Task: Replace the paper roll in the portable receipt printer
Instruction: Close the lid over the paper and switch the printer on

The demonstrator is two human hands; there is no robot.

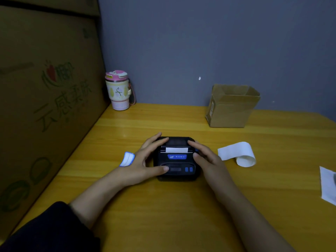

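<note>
Printer (176, 159) sits black and low on the yellow tabletop (163, 206), near its middle, and I have both hands around it. A short white tab of paper (176, 149) shows at the slot across its top, so I judge the cover is down or nearly down — the step in hand looks like pressing it home. To do that well I would push evenly on both rear corners at once, keep the tab straight and free in the slot, and hold the body from sliding.

My left hand (145, 160) lies spread on the printer's left side: fingers (156, 140) loosely extended over the back edge, thumb reaching across the front by the display. It braces rather than grips. My right hand (203, 155) mirrors it, flat and open, fingertips resting on the rear right of the cover — nothing is clasped in either. A loose curl of receipt paper (238, 154) lies well apart to the right.
</note>
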